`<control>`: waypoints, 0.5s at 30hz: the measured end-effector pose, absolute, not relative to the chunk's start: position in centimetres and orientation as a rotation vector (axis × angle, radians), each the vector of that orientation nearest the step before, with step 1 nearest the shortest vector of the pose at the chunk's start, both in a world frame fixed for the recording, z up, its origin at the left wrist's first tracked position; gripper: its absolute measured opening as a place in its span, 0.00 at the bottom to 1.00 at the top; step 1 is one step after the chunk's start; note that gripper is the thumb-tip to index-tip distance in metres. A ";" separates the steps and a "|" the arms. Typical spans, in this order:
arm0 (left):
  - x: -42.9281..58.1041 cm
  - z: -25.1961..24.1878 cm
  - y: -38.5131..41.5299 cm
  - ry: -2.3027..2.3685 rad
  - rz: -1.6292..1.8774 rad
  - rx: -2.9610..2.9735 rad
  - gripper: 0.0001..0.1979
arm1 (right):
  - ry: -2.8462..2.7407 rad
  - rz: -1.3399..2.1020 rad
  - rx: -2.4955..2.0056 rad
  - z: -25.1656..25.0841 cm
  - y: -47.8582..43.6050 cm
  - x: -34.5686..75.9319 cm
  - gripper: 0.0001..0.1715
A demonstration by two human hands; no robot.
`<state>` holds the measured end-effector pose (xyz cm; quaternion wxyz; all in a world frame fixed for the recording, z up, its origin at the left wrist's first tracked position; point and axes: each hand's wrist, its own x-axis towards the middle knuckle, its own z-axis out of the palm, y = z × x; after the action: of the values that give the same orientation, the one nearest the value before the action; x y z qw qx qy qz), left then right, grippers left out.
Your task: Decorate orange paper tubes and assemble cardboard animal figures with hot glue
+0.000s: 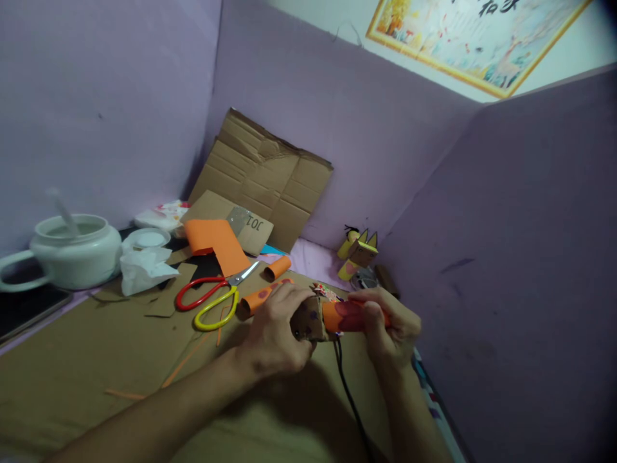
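My left hand [279, 331] is wrapped round a small brown cardboard piece [307, 319] with dark marks on it. Fingers of my right hand [393, 321] grip an orange paper tube [344, 316] painted with dark red shapes. The tube's left end meets the cardboard piece; whether the two are joined I cannot tell. Just behind my left hand lies another spotted orange tube [258, 300], and past it a short plain orange tube [277, 268]. Scissors [216, 297] with one red and one yellow handle lie to the left, blades apart.
A black cord [349, 386] runs down below my hands. At left stand a white pot [77, 251] and crumpled tissue [144, 270]. Orange paper [219, 241] and folded cardboard [270, 173] are at the back. A yellow paper figure [357, 251] stands near the corner; orange strips [186, 360] lie in front.
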<state>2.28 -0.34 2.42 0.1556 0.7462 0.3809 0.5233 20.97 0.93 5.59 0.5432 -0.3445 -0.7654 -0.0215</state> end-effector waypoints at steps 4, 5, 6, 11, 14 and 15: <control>2.3 2.2 -0.5 1.069 1.508 2.151 0.22 | -1.836 -0.149 -0.806 5.8 0.5 20.6 0.14; 2.3 2.2 -0.5 1.067 1.508 2.152 0.23 | -1.838 -0.165 -0.804 5.8 0.5 20.5 0.13; 2.3 2.1 -0.5 1.066 1.512 2.150 0.23 | -1.837 -0.179 -0.803 5.9 0.4 20.4 0.13; 2.3 2.0 -0.5 1.064 1.487 2.153 0.23 | -1.818 -0.212 -0.821 5.9 0.3 20.1 0.14; 2.2 2.2 -0.6 1.073 1.482 2.158 0.22 | -1.812 -0.205 -0.821 5.9 0.2 20.0 0.14; 2.2 2.3 -0.7 1.079 1.482 2.157 0.22 | -1.812 -0.201 -0.817 5.9 0.2 20.0 0.15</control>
<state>2.25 -0.70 2.31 0.1548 0.7528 0.3767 0.5172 20.01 0.17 5.87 0.5413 -0.3439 -0.7626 -0.0847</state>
